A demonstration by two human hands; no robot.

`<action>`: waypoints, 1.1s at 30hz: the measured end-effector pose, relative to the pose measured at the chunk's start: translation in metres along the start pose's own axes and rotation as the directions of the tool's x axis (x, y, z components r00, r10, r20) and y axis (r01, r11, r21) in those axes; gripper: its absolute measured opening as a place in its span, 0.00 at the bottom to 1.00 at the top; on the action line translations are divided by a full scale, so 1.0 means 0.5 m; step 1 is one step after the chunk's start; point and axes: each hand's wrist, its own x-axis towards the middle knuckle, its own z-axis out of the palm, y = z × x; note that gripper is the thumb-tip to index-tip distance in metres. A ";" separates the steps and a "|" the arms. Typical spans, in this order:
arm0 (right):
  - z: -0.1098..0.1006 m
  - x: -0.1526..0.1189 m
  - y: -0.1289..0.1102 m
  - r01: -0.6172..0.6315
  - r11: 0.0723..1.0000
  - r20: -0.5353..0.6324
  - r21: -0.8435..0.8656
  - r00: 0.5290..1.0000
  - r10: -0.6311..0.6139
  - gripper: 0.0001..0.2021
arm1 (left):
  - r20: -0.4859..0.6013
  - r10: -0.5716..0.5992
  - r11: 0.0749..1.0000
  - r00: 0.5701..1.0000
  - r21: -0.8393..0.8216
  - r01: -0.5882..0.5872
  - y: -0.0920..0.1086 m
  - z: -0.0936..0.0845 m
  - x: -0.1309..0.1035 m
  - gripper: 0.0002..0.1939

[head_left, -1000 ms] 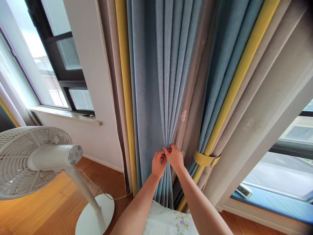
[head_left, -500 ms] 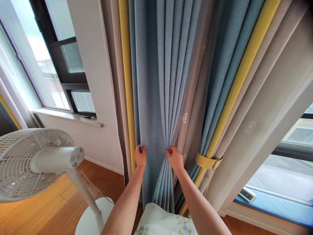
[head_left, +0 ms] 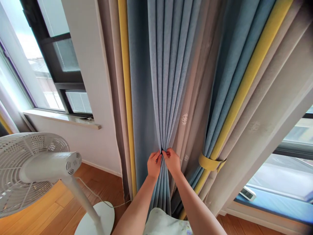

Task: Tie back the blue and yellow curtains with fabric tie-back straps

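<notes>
The blue curtain (head_left: 168,81) hangs in the middle of the view, its pleats gathered to a narrow point low down. At that point my left hand (head_left: 154,163) pinches the left edge of the gathered folds. My right hand (head_left: 172,160) grips the same folds from the right, its fingers closed and almost touching those of my left hand. Above the hands the pleats fan out; below them the cloth widens again. A flat blue stretch of curtain (head_left: 140,98) lies left of the pleats.
A white standing fan (head_left: 44,166) is at the lower left, its cord on the wooden floor (head_left: 58,202). A yellow tieback (head_left: 210,162) wraps the curtain bundle on the right. Windows stand at both sides. Floral cloth (head_left: 168,223) shows at the bottom.
My left hand has moved right, from a fold near the yellow strip to the gathered pleats beside my right hand. The pleat it held has joined the bunch. The view has shifted slightly.
</notes>
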 end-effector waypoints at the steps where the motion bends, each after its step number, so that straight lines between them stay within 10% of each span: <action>1: 0.002 -0.002 0.000 -0.002 1.000 -0.005 0.004 1.000 0.002 0.08 | 0.006 0.004 1.000 1.000 0.004 -0.004 0.000 0.001 -0.001 0.12; 15: 0.005 -0.005 -0.006 0.020 0.965 -0.044 -0.262 0.999 -0.032 0.09 | 0.104 0.158 0.987 0.982 0.001 -0.159 0.005 -0.015 -0.050 0.17; 18: 0.003 -0.004 -0.001 0.032 0.956 -0.036 -0.292 0.998 -0.044 0.07 | -0.216 0.033 0.985 0.976 0.173 0.005 -0.029 -0.059 -0.016 0.20; 20: 0.000 -0.003 0.000 0.038 0.953 -0.032 -0.301 0.998 -0.050 0.07 | -0.443 -0.127 0.945 0.887 0.218 0.244 -0.057 -0.092 0.022 0.27; 26: -0.004 0.002 -0.001 0.067 0.944 0.028 -0.324 0.998 -0.061 0.08 | -0.204 -0.327 0.916 0.923 0.171 0.362 -0.108 -0.139 0.098 0.13; 33: 0.015 0.004 0.001 0.117 0.919 0.018 -0.376 0.993 -0.119 0.09 | -0.027 -0.174 0.972 0.984 0.154 0.176 -0.058 -0.070 0.033 0.09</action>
